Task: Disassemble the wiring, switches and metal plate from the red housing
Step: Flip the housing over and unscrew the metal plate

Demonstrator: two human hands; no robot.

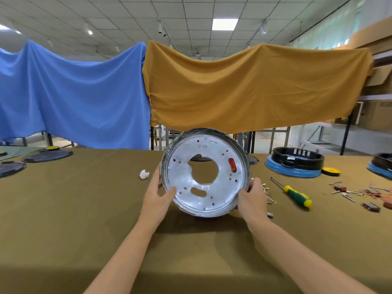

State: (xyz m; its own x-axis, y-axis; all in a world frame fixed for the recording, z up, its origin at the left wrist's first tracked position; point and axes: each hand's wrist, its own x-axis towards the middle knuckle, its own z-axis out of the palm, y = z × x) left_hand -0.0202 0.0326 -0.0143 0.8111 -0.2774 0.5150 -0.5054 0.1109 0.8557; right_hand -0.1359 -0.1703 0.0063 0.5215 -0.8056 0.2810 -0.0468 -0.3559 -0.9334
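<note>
A round silver metal plate [186, 200] with a large centre hole and several small holes stands tilted up towards me above the table. The red housing [232, 165] shows behind it only through a slot and small holes. A dark rim wraps the plate's edge. My left hand [158, 197] grips the left edge, thumb on the plate's face. My right hand [253, 197] grips the right edge. Loose wiring and switches [360, 195] lie on the cloth at the right.
A green-and-yellow screwdriver [293, 193] and small brass screws [268, 193] lie right of my right hand. A white scrap [144, 174] sits left. Black-and-blue housings [294, 164] stand at the back right, dark covers [47, 155] at the back left. Olive cloth [84, 209] covers the table.
</note>
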